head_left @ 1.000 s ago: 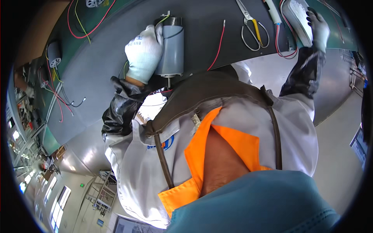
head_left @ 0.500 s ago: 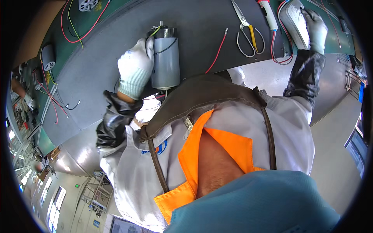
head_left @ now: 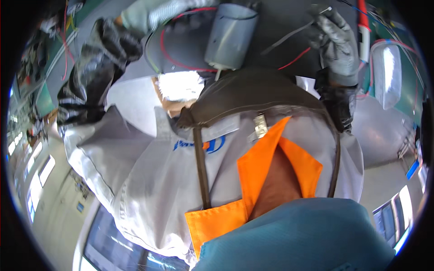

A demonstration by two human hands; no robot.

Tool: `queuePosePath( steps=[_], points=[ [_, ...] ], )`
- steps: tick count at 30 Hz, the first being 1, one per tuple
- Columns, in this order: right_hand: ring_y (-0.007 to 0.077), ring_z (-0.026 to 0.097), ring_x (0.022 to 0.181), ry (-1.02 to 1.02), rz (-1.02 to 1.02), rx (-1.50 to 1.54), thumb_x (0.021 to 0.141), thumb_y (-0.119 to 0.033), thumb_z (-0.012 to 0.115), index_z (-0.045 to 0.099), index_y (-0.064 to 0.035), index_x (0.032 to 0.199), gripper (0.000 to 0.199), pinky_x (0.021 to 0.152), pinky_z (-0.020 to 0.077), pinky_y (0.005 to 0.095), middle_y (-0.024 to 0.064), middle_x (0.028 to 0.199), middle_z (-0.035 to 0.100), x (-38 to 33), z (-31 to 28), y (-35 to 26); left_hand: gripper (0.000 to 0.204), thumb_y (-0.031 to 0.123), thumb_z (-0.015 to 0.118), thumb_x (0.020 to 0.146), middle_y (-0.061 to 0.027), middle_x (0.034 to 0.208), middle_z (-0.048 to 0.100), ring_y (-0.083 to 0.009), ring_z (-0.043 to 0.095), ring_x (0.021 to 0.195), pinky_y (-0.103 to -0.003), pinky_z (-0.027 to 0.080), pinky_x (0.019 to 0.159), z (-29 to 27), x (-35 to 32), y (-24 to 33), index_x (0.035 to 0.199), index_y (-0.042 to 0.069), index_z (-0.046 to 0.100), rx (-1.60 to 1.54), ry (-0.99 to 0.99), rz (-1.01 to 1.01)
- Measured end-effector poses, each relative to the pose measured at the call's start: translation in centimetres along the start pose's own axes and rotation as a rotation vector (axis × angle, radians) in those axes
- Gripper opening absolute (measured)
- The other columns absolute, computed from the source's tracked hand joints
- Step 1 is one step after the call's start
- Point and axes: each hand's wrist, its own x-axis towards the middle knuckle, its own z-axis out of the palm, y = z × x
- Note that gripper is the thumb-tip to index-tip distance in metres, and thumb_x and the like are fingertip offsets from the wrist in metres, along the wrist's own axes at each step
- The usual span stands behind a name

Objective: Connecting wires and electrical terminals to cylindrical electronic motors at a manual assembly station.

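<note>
A grey cylindrical motor (head_left: 232,38) stands on the dark bench in front of me, tilted in view, its shaft toward my apron. My left hand (head_left: 158,12), in a pale glove, reaches to the upper edge left of the motor; its fingers are cut off or blurred. A red wire (head_left: 163,43) loops below that hand to the motor's near end. Right of the motor, my right hand (head_left: 337,45), gloved, is closed on a thin dark strip (head_left: 289,35) that looks like a cable tie. The strip's free end points toward the motor.
A white-and-red handled tool (head_left: 364,34) with wires lies right of my right hand. Beyond it is a white oblong container (head_left: 389,77). A short red wire (head_left: 294,58) lies near the bench edge. More wires (head_left: 65,45) hang at the far left.
My right hand has left the white container and moved left with the thin strip. My left hand has moved up, off the motor's side. The view has shifted, and the motor appears farther right.
</note>
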Motion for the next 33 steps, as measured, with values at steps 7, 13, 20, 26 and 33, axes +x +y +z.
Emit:
queuePosePath(
  steps=[7,13,20,26,33],
  points=[
    [0.0251,0.072,0.094,-0.212,-0.924,-0.781,0.092,-0.004,0.07,0.071,0.0005,0.114,0.023,0.075,0.0593,0.0345,0.0145,0.117,0.072,2.1,8.0,7.5,0.051,0.051,0.053,0.103,-0.0021,0.07,0.064,-0.0105,0.058,0.056,-0.025,0.046,0.05,0.3,-1.9,0.8,0.096,0.004,0.074,-0.19,0.03,-0.553],
    [0.0231,0.069,0.091,-0.056,-0.936,-1.395,0.081,-0.007,0.075,0.076,-0.0172,0.112,0.033,0.075,0.0573,0.0355,-0.0034,0.116,0.073,2.8,7.5,8.4,0.061,0.059,0.048,0.103,-0.0033,0.07,0.063,-0.0114,0.059,0.057,-0.027,0.047,0.053,2.9,-3.1,-2.1,0.093,0.003,0.071,-0.409,0.184,-0.097],
    [0.0259,0.075,0.09,-0.091,-0.921,-1.135,0.088,-0.006,0.069,0.071,-0.0037,0.123,0.035,0.078,0.0586,0.0342,0.0151,0.102,0.076,3.5,8.1,7.1,0.045,0.043,0.056,0.1,-0.0031,0.076,0.064,-0.0106,0.06,0.068,-0.028,0.048,0.064,5.0,0.3,-4.8,0.093,0.0,0.068,0.046,0.448,0.469],
    [0.019,0.073,0.082,0.067,-0.457,-0.518,0.091,-0.006,0.072,0.075,-0.0002,0.11,0.02,0.073,0.058,0.0295,0.0112,0.102,0.077,4.2,8.3,6.2,0.026,0.018,0.053,0.1,-0.0023,0.082,0.065,-0.0093,0.057,0.072,-0.026,0.047,0.065,6.4,0.1,-3.4,0.094,-0.002,0.068,-0.47,0.514,0.037],
    [0.0076,0.065,0.07,0.127,-0.136,-0.027,0.1,-0.003,0.061,0.063,0.0003,0.132,0.032,0.059,0.0512,0.0215,0.0061,0.095,0.074,6.0,7.8,5.1,0.036,0.029,0.057,0.102,-0.0016,0.083,0.067,-0.0066,0.059,0.071,-0.022,0.045,0.062,7.6,1.5,-4.0,0.106,-0.006,0.064,-0.483,0.577,0.442]
  ],
)
